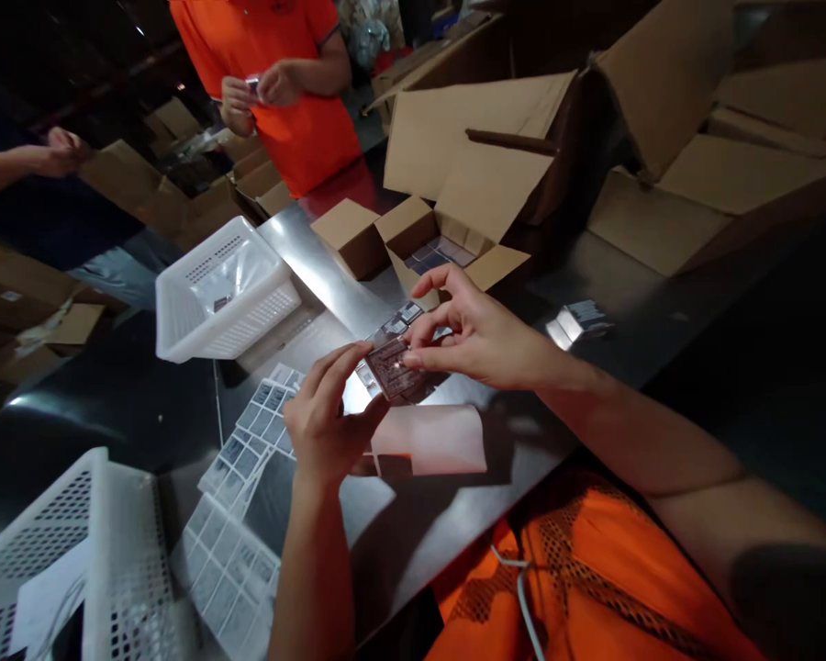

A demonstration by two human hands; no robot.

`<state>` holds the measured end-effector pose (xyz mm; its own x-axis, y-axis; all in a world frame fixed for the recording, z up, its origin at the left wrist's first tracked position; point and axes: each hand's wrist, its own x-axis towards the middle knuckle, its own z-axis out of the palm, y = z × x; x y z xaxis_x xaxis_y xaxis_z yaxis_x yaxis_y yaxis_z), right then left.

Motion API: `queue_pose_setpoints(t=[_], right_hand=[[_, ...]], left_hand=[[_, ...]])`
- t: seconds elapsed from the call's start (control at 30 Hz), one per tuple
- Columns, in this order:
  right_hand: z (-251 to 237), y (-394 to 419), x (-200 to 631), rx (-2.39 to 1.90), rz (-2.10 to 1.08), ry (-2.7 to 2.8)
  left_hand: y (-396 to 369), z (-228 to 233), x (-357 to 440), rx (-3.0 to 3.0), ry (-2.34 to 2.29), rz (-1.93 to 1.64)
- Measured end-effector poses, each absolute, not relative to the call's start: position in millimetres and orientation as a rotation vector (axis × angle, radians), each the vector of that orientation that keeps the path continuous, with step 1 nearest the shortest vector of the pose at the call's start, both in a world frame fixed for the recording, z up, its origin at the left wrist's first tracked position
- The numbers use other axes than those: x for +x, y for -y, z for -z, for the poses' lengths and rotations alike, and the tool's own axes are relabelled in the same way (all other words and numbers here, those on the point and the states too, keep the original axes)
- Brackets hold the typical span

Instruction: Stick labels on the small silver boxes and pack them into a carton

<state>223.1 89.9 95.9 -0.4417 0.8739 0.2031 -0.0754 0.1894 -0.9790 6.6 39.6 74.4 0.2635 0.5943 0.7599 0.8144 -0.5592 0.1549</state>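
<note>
Both my hands hold a small clear plastic packet (pixel 394 369) with a dark patterned item inside, just above the shiny metal table (pixel 317 266). My left hand (pixel 330 418) grips its near left edge with thumb and fingers. My right hand (pixel 478 335) pinches its right edge, fingers spread. Under the left hand lie sheets of small printed labels (pixel 251 441). Behind the packet a row of similar small packets (pixel 399 321) leads to a small open cardboard box (pixel 440 252).
A white perforated basket (pixel 224 289) holding a plastic bag stands at the left. Another white basket (pixel 69 560) is at the near left corner. Large open cartons (pixel 496 147) stand behind. A person in an orange shirt (pixel 295 101) holds something small across the table; another arm (pixel 20 165) reaches in at the left.
</note>
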Motion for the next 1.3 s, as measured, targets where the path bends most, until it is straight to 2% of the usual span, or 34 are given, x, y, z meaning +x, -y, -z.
queue_pose_setpoints(t=[0.2, 0.47, 0.67, 0.8, 1.0, 1.3], right_hand=[[-95.5, -90.7, 223.4, -0.772, -1.394, 1.615], [-99.1, -87.4, 218.5, -0.888, -1.194, 1.627], [-90.8, -96.1, 222.9, -0.791, -1.317, 1.526], [-86.7, -81.7, 224.4, -0.81, -1.076, 1.495], [-88.2, -53.0, 210.5, -0.566, -0.647, 1.979], [-82.8, -59.9, 189.4, -0.421, -0.316, 2.309]], left_hand=[[-39.3, -77.3, 10.3, -2.251, 1.293, 1.176], [-37.3, -76.5, 11.5, -2.29, 1.294, 1.158], [-34.8, -77.7, 12.6, -2.284, 1.248, 1.233], [-38.4, -73.7, 4.5, -2.072, 1.442, 1.292], [-47.8, -75.9, -15.4, -1.604, 1.711, 1.443], [-51.0, -81.6, -15.6, -1.518, 1.816, 1.584]])
